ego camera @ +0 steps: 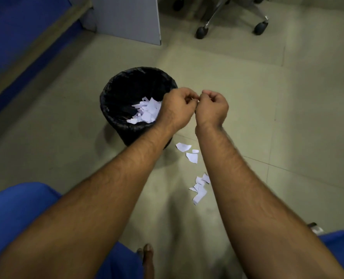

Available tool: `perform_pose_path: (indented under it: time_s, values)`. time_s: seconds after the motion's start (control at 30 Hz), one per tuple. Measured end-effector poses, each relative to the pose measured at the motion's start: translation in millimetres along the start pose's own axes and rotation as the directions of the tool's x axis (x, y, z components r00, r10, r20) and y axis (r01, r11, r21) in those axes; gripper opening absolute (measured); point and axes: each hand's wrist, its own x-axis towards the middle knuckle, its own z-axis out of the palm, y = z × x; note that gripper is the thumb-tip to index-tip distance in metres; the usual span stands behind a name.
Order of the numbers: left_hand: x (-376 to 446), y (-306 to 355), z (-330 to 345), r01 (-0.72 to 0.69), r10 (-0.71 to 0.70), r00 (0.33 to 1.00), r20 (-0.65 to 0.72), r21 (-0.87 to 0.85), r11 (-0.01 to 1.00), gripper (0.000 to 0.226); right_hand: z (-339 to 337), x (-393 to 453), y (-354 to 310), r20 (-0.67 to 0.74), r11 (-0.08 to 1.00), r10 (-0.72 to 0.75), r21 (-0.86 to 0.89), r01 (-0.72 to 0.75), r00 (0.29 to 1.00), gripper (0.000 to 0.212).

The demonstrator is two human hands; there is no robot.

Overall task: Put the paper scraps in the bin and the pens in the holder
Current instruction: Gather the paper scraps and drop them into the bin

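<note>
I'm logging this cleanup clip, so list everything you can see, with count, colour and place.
bin: one, black, lined with a black bag, on the floor left of the hands.
scraps in the bin: a pile, white, against its near right wall.
scraps on the floor: two loose clusters, white, between the forearms, right of the bin.
office chair base: one, chrome legs with black castors, top right.
panel: one, grey, top centre.
floor: beige tiles.
clothing: blue, bottom corners.
foot: one, bare, bottom centre.
left hand: fingers curled, over the bin's right rim.
right hand: fingers curled, fingertips meeting the left's; any held scrap is hidden.
</note>
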Motion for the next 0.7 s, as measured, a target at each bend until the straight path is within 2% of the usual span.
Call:
perform_pose_path:
  time_s: [0.13, 0.23, 0.33, 0.37, 0.4, 0.47, 0.5, 0.53, 0.63, 0.7]
  values:
    - [-20, -26, 48, -0.011, -0.018, 0.991, 0.133, 0.216, 0.976, 0.025, -41, 13, 48, -0.051, 0.994, 0.077, -0.079, -0.081, 0.996, 0.011]
    - [-33, -61, 78, 0.075, -0.129, 0.98, 0.152, 0.318, 0.945, 0.031, -70, 22, 96, -0.094, 0.975, 0.163, -0.138, -0.175, 0.982, 0.02]
    - [-48, -108, 103, 0.072, -0.21, 0.942, 0.262, 0.454, 0.888, 0.036, -100, 30, 144, -0.114, 0.929, 0.199, -0.295, -0.224, 0.973, 0.03]
    - [-54, -123, 110, 0.047, -0.219, 0.932, 0.288, 0.504, 0.862, 0.037, -110, 30, 161, -0.079, 0.885, 0.178, -0.422, -0.195, 0.981, 0.033]
    - [-61, -137, 117, 0.009, -0.216, 0.929, 0.301, 0.566, 0.824, 0.035, -119, 29, 176, -0.023, 0.792, 0.137, -0.598, -0.124, 0.99, 0.037]
    - [-69, -161, 131, -0.068, -0.199, 0.94, 0.278, 0.723, 0.688, 0.039, -136, 24, 206, 0.132, 0.469, 0.066, -0.879, 0.086, 0.989, 0.05]
    - [-71, -170, 137, -0.079, -0.202, 0.946, 0.255, 0.783, 0.617, 0.047, -142, 22, 216, 0.203, 0.346, 0.074, -0.923, 0.166, 0.976, 0.058]
    - [-70, -175, 140, -0.062, -0.22, 0.949, 0.228, 0.814, 0.577, 0.056, -147, 22, 223, 0.249, 0.292, 0.111, -0.934, 0.209, 0.962, 0.067]
    - [-59, -182, 144, 0.011, -0.324, 0.924, 0.201, 0.835, 0.55, 0.068, -151, 27, 232, 0.341, 0.325, 0.117, -0.901, 0.288, 0.933, 0.079]
    - [-62, -184, 146, -0.069, -0.321, 0.903, 0.285, 0.834, 0.547, 0.067, -151, 21, 232, 0.447, 0.359, 0.052, -0.843, 0.4, 0.893, 0.082]
